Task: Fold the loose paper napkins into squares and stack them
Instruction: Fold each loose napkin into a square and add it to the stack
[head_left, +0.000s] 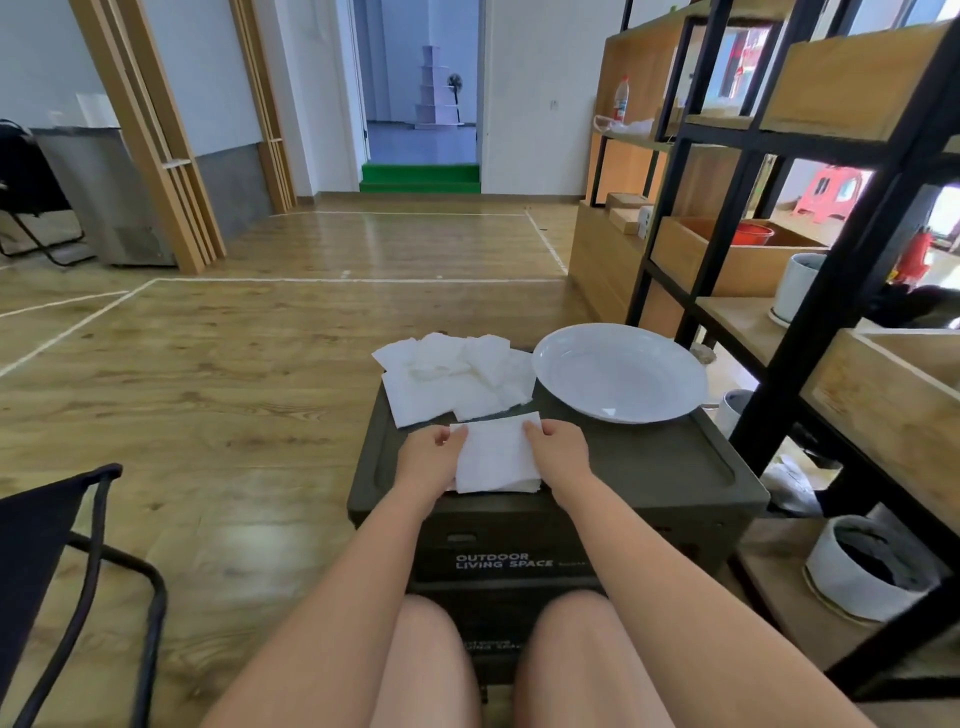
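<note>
A white paper napkin (497, 453) lies on the near part of the dark green box lid (644, 457), seemingly folded, with more paper layers showing under its near edge. My left hand (430, 457) holds its left edge, fingers curled over the paper. My right hand (558, 451) holds its right edge the same way. Behind them a loose heap of unfolded white napkins (452, 375) covers the far left of the lid.
A wide white plate (621, 371) sits on the lid's far right. A black metal and wood shelf unit (810, 218) stands close on the right, with white pots (862, 566) low beside the box. A dark folding chair (62, 561) is near left.
</note>
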